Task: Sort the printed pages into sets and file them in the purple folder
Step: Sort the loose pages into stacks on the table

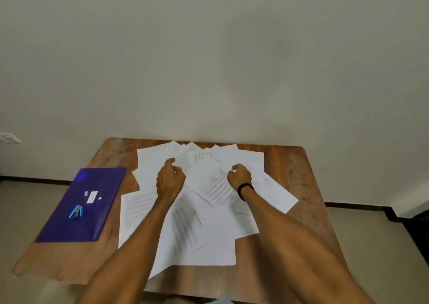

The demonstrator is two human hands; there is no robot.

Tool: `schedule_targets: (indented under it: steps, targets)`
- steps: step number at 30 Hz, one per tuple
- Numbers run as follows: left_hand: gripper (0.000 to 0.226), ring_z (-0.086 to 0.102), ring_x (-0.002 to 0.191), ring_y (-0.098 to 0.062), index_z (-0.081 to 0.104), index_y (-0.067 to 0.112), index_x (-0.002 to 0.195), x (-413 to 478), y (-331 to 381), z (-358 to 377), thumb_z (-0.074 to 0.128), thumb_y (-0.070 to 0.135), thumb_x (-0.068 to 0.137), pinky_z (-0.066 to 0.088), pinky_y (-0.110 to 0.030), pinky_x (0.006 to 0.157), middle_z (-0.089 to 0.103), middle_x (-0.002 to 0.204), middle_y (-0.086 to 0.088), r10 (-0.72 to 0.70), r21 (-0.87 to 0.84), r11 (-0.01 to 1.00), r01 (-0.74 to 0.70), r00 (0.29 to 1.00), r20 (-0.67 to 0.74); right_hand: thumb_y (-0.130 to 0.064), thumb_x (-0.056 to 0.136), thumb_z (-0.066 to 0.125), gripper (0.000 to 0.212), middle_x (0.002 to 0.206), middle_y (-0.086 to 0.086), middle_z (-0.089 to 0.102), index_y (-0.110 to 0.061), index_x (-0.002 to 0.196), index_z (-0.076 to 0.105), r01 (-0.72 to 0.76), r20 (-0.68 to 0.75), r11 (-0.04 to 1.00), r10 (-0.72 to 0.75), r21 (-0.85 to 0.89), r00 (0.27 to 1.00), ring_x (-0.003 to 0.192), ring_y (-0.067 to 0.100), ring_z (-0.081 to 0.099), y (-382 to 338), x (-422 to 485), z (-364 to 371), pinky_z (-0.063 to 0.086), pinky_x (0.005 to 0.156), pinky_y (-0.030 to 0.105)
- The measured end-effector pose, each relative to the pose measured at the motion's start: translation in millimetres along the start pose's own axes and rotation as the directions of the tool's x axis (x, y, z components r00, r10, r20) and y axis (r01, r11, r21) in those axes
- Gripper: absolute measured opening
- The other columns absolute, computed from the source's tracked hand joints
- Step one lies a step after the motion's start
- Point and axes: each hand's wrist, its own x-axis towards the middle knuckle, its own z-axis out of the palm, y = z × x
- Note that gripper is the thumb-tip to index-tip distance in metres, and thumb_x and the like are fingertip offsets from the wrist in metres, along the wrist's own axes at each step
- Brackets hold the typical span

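We see both forearms reaching fwd over the table [301,169], wrists bent down, backs of the hands toward the cam.

The left hand [170,179] sits over the spread of printed pages [209,245], fingers curled under and one digit poking up at its far side. The tips seem to be on paper, but we can't tell if they pinch a sheet or just rest there.

The right hand [240,176] is level with it and well apart to its right, knuckles up and fingers hooked down onto a sheet. The palm hides the grip here too, so we can't call it. It has a black wristband [245,188] on the wrist.

The pages fan out loose and overlapping under, ahead of and behind both hands. Text on them is too blurred to read, and the arms cover a good part of the pile.

The purple folder [69,224] lies flat and closed, well to the left of the left hand, beside the pages' left edge. On it sit a white label [91,197] and a small blue item [76,212], maybe clips, too small to be sure.

The elbows are cut off at the bottom of the frame.
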Motion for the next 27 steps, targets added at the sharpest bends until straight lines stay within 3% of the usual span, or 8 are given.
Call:
schedule_targets:
  steps: [3,5,8,14,17,20,23,27]
  targets:
    - [0.038,0.065,0.110,-0.033,0.060,0.012,0.126,-6,-37,16,0.058,0.016,0.088,0.052,-0.044,0.098,0.068,0.121,-0.014,-0.176,-0.049,0.981,0.190,0.963,0.204,-0.004,0.091,0.055,0.011,0.108,0.019,0.072,-0.008,0.092,0.065,-0.205,0.118,0.973,0.192,0.108,0.974,0.084,0.025,0.067,29,-1,25,0.059,0.074,0.034]
    - [0.035,0.071,0.094,-0.027,0.061,0.013,0.122,-14,-64,29,0.061,0.016,0.088,0.056,-0.038,0.088,0.073,0.103,-0.011,-0.271,-0.058,0.950,0.308,0.901,0.338,-0.001,0.092,0.054,0.010,0.090,0.015,0.072,-0.004,0.091,0.063,-0.379,0.236,0.905,0.332,0.194,0.913,0.065,0.020,0.062,48,-6,43,0.048,0.053,0.025]
    - [0.030,0.071,0.085,-0.022,0.062,0.012,0.122,-16,-83,44,0.061,0.012,0.092,0.054,-0.030,0.076,0.073,0.092,-0.008,-0.292,-0.053,0.939,0.340,0.868,0.402,-0.004,0.095,0.051,0.011,0.081,0.008,0.068,-0.003,0.102,0.059,-0.524,0.292,0.818,0.455,0.235,0.841,0.060,0.018,0.059,64,-4,63,0.040,0.047,0.021]
    - [0.031,0.064,0.107,-0.026,0.061,0.016,0.125,6,-116,85,0.057,0.013,0.095,0.051,-0.035,0.096,0.067,0.122,-0.010,-0.370,0.021,0.913,0.408,0.803,0.467,-0.005,0.088,0.056,0.020,0.066,0.002,0.054,-0.009,0.069,0.051,-0.564,0.073,0.824,0.561,0.049,0.825,0.059,0.017,0.051,87,32,102,0.038,0.049,0.021]
    - [0.038,0.056,0.119,-0.026,0.054,0.007,0.135,14,-124,99,0.056,0.012,0.097,0.041,-0.027,0.098,0.057,0.132,-0.008,-0.342,0.064,0.932,0.357,0.806,0.483,-0.006,0.093,0.052,0.032,0.066,0.000,0.051,-0.013,0.062,0.045,-0.550,-0.054,0.831,0.555,0.081,0.830,0.062,0.017,0.050,81,56,107,0.038,0.053,0.021]
    - [0.052,0.047,0.130,-0.029,0.039,0.010,0.148,25,-137,115,0.056,0.015,0.099,0.039,-0.038,0.110,0.045,0.146,-0.016,-0.328,0.125,0.943,0.308,0.795,0.511,-0.011,0.092,0.057,0.007,0.100,0.011,0.059,-0.008,0.098,0.055,-0.573,-0.155,0.787,0.610,0.229,0.777,0.086,0.021,0.056,77,79,112,0.046,0.069,0.028]
    - [0.063,0.028,0.144,-0.031,0.025,0.017,0.156,32,-146,127,0.052,0.017,0.099,0.028,-0.047,0.117,0.026,0.160,-0.010,-0.253,0.272,0.955,0.115,0.796,0.550,-0.010,0.091,0.064,0.044,0.129,0.020,0.051,0.002,0.130,0.047,-0.639,-0.217,0.703,0.707,0.312,0.673,0.116,0.032,0.055,87,97,112,0.049,0.092,0.039]
    - [0.068,0.021,0.147,-0.030,0.016,0.021,0.159,41,-148,139,0.050,0.019,0.100,0.027,-0.045,0.116,0.011,0.166,-0.005,-0.126,0.400,0.896,-0.194,0.753,0.646,-0.009,0.098,0.051,0.004,0.088,0.001,0.053,-0.010,0.094,0.052,-0.670,-0.167,0.627,0.768,0.397,0.618,0.093,0.017,0.050,112,100,100,0.037,0.074,0.022]
